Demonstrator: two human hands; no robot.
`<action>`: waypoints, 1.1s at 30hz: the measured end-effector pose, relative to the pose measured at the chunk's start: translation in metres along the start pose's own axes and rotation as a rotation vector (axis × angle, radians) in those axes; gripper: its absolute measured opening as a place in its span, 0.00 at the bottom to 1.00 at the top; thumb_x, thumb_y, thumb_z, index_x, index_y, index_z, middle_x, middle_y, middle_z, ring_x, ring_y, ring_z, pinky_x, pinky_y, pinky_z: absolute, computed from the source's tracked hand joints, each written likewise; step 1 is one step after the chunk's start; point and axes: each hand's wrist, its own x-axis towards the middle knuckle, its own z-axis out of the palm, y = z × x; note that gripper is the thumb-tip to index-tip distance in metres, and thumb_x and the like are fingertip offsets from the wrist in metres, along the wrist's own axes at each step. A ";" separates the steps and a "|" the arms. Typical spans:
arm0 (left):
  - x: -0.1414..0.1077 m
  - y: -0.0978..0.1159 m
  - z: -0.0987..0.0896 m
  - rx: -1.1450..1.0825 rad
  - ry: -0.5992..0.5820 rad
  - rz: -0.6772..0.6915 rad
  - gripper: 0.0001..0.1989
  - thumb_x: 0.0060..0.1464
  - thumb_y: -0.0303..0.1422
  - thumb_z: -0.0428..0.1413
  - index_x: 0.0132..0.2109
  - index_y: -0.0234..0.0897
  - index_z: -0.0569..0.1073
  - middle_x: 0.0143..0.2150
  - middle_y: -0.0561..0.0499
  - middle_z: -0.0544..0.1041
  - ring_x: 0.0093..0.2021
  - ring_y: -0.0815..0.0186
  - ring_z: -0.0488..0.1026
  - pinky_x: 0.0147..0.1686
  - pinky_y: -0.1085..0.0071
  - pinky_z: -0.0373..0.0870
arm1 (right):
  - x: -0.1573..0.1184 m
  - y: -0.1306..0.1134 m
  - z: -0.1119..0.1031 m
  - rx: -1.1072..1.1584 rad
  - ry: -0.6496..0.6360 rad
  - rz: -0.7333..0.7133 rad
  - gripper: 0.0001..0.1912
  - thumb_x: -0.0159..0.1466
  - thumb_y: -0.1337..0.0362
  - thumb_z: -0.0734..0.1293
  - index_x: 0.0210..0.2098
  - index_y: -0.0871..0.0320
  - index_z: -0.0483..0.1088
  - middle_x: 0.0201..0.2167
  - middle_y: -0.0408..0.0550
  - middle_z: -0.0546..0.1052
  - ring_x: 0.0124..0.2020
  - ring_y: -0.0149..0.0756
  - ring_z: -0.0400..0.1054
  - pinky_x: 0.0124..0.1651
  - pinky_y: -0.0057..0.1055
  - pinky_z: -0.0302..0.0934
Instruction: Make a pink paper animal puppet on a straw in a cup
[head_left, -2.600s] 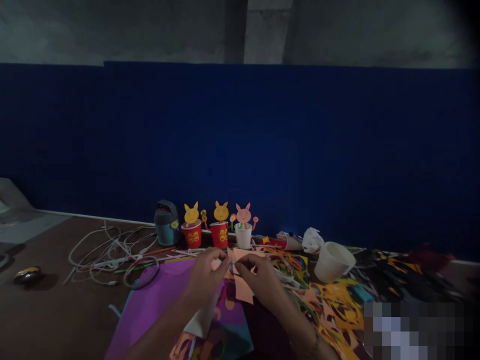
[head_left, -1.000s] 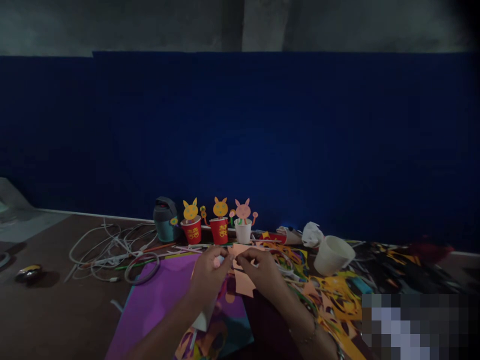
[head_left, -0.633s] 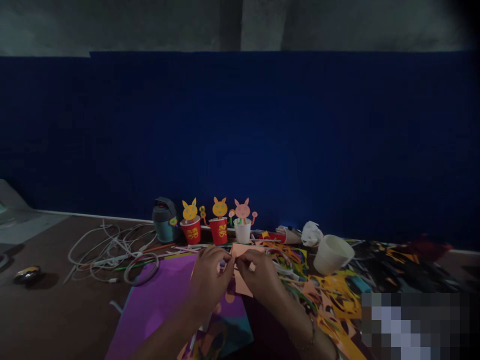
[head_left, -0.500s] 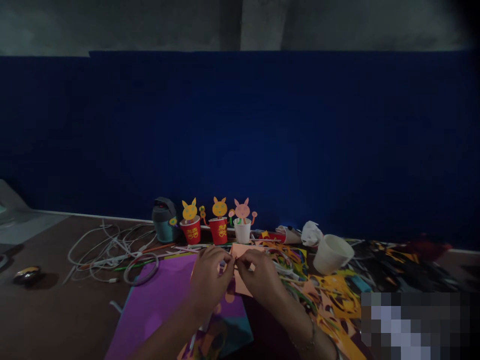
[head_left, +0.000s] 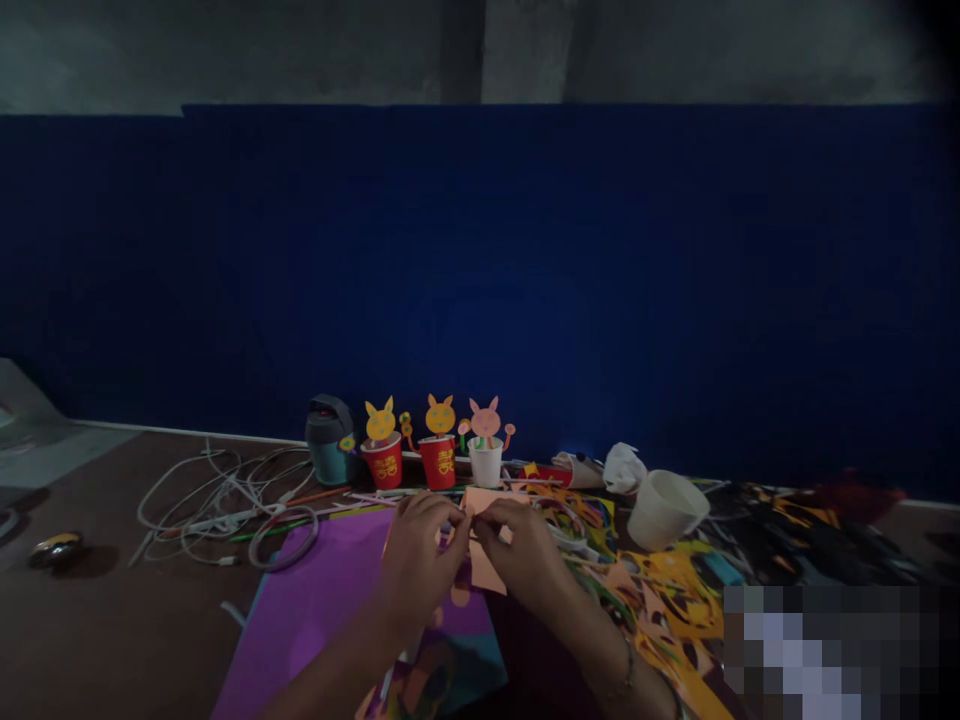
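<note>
My left hand [head_left: 421, 548] and my right hand [head_left: 521, 550] meet fingertip to fingertip over the front of the table. Thumb and fingers of each are pinched together; whatever lies between them is too small and hidden to name. Salmon-coloured paper [head_left: 489, 575] shows behind and below the fingers, and I cannot tell whether they grip it. Beneath my left hand and forearm spreads a purple sheet [head_left: 322, 590], with a teal sheet [head_left: 476, 665] and small salmon paper pieces at its lower right.
Against the blue partition [head_left: 480, 280] stand two red cups [head_left: 386, 468] and a white cup [head_left: 486, 465] with paper animal heads, beside a teal bottle [head_left: 330, 445]. Tangled white cables [head_left: 217, 500] lie left. Paper scraps [head_left: 675, 590] and an off-white cup [head_left: 666, 512] are right.
Almost nothing differs. Both hands keep the same pinched pose at the salmon paper, and the whole view has shifted very slightly.
</note>
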 end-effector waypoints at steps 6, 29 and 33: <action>-0.001 0.000 -0.001 -0.006 -0.016 0.009 0.09 0.56 0.29 0.53 0.27 0.39 0.70 0.31 0.52 0.75 0.37 0.62 0.71 0.41 0.64 0.61 | -0.002 0.001 0.001 -0.009 0.020 -0.009 0.11 0.57 0.71 0.62 0.19 0.58 0.68 0.20 0.43 0.71 0.25 0.31 0.64 0.29 0.26 0.52; 0.001 -0.005 0.002 -0.168 0.012 -0.109 0.09 0.54 0.31 0.53 0.26 0.39 0.71 0.29 0.51 0.75 0.35 0.62 0.71 0.39 0.67 0.64 | 0.000 -0.007 -0.004 0.089 -0.027 0.117 0.12 0.59 0.67 0.62 0.23 0.60 0.73 0.22 0.45 0.76 0.27 0.33 0.68 0.30 0.26 0.55; 0.001 -0.003 0.001 -0.114 -0.005 -0.077 0.10 0.55 0.30 0.53 0.26 0.38 0.70 0.30 0.52 0.74 0.36 0.62 0.70 0.39 0.67 0.62 | -0.001 -0.006 -0.004 0.061 -0.010 0.091 0.10 0.58 0.68 0.62 0.22 0.60 0.71 0.22 0.44 0.74 0.26 0.32 0.67 0.29 0.25 0.55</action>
